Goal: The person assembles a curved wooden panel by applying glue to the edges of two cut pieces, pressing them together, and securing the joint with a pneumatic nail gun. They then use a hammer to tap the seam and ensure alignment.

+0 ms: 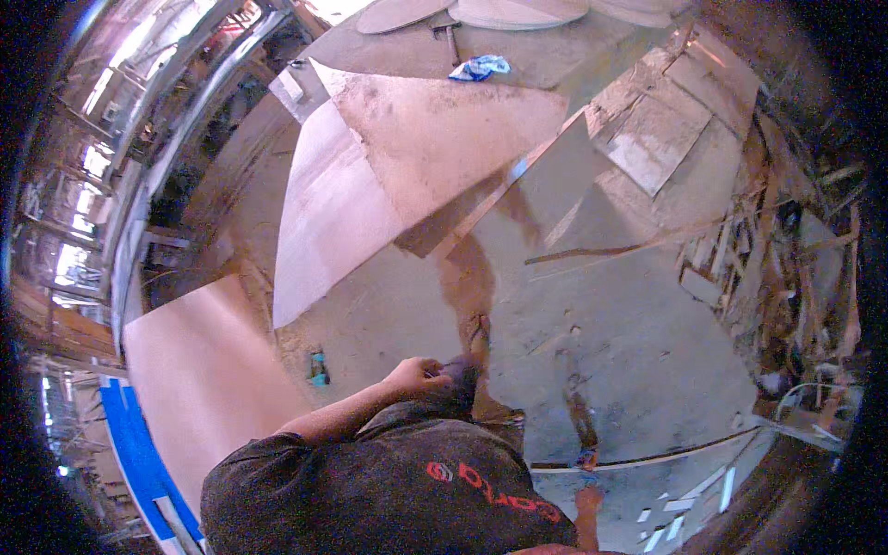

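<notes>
My left hand (418, 375) is at my waist, its fingers curled against the dark shorts (458, 381), with nothing visible in it. My left forearm (342, 414) comes out from my dark shirt (388, 490). Only a small part of my right hand (588, 502) shows at the lower edge, and its fingers cannot be made out. One sandalled foot (476, 331) stands on the concrete floor (647, 351). The other foot (581, 430) is beside a long thin wooden strip (666, 455).
Large plywood sheets lie ahead (333, 213) (444, 129) and at the lower left (203, 370), next to a blue board (139, 453). A small teal object (317, 366) lies on the floor. A blue-white cloth (481, 67) and round wooden discs (518, 11) are far ahead. Scrap wood (786, 268) is piled at the right.
</notes>
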{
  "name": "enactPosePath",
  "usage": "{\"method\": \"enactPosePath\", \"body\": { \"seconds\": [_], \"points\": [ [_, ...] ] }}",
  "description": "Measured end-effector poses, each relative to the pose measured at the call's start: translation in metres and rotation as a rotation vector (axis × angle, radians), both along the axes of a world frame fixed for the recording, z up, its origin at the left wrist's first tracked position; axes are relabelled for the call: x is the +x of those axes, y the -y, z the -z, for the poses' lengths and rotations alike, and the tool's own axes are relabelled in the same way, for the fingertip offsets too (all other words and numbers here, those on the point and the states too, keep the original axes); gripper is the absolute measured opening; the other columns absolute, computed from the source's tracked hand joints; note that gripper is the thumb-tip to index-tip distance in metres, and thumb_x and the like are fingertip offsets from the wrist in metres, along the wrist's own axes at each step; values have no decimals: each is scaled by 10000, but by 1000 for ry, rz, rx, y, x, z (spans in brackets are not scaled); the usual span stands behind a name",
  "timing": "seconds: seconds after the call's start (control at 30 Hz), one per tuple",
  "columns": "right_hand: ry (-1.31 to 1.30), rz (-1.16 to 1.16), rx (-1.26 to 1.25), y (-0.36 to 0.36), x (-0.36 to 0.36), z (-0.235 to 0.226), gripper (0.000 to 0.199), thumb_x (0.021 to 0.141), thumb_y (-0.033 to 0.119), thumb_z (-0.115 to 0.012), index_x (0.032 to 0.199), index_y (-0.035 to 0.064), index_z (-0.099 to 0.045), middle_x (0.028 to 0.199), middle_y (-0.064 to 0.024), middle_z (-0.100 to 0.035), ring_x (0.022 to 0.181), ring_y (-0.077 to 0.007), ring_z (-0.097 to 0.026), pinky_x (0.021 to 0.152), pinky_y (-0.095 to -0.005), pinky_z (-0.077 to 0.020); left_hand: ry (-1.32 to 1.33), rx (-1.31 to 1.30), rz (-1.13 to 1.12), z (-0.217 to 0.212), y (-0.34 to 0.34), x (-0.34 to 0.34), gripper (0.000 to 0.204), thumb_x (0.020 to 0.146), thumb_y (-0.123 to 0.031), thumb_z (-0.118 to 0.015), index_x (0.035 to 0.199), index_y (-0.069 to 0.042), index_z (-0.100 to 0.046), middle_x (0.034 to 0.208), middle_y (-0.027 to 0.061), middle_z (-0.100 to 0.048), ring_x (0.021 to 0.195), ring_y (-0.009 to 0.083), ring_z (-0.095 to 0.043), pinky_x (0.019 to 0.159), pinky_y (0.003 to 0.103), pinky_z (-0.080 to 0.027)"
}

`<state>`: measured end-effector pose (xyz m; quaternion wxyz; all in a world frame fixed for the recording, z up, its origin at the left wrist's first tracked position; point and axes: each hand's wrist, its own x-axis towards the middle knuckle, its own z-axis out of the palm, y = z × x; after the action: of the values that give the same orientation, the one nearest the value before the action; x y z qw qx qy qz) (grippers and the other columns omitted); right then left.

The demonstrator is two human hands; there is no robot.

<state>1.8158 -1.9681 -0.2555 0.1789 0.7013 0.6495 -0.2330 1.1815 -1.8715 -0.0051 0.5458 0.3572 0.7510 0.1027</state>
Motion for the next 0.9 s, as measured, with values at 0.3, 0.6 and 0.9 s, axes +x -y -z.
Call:
{"method": "enactPosePath", "body": {
  "seconds": [0.3, 0.6, 0.9],
  "points": [
    [-604, 301, 270, -362, -322, -182, 278, 885, 207, -646, 1024, -32, -664, 970, -170, -686, 900, -263, -641, 844, -376, -496, 63, 170, -253, -21, -102, -76, 550, 870, -418, -697, 1123, 68, -669, 1027, 186, -721, 964, 246, -692, 897, 353, -516],
    [-931, -591, 510, -695, -647, -339, 270, 857, 131, -656, 1097, 8, -667, 1028, -190, -687, 990, -341, -661, 877, -396, -517, 771, 303, -1332, -3, -139, -94, 550, 885, -289, -723, 1287, 24, -517, 1187, 191, -635, 1095, 298, -627, 900, 398, -529],
    [-885, -1107, 192, -817, -796, -332, 370, 785, 69, -690, 1152, 74, -641, 1124, -204, -661, 1086, -379, -610, 939, -445, -481, 795, 747, -2154, -15, -173, -76, 483, 946, -355, -624, 1272, -32, -473, 1226, 221, -555, 1191, 396, -544, 1008, 525, -471]
  ]
}}
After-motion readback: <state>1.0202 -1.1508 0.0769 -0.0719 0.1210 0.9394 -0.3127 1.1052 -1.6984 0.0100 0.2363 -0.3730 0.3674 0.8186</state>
